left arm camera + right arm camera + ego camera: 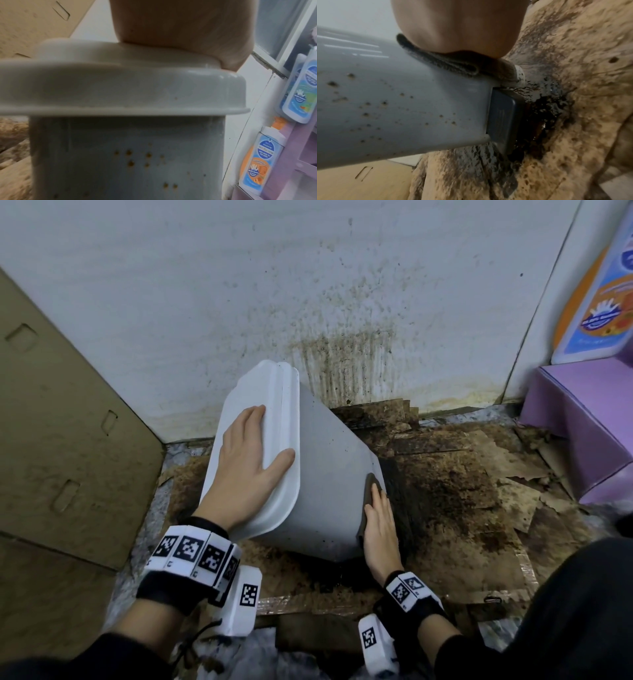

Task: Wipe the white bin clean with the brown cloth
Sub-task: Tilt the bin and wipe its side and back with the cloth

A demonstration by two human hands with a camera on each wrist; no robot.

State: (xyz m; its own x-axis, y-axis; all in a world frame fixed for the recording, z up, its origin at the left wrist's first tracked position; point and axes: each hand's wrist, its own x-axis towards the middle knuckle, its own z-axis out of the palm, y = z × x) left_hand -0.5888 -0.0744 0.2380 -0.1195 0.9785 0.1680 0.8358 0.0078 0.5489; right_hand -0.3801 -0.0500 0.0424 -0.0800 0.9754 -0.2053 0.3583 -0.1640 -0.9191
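Note:
The white bin [329,474] lies tilted on the floor, its lid [253,385] pointing up and left and its base on the dirty floor. My left hand [250,460] lies flat on the lid with straight fingers and the thumb across the lid's rim. My right hand [380,525] presses the folded brown cloth [369,484] flat against the bin's side near its base. In the right wrist view the cloth [445,63] is squeezed between palm and bin [402,101], whose side carries brown specks. The left wrist view shows more specks on the bin [137,155] below the lid.
A large cardboard box [58,422] stands at the left. Wet, dark-stained cardboard sheets [462,491] cover the floor under and right of the bin. The white wall [342,354] behind is spattered brown. A purple stand [582,422] with bottles [260,162] is at the right.

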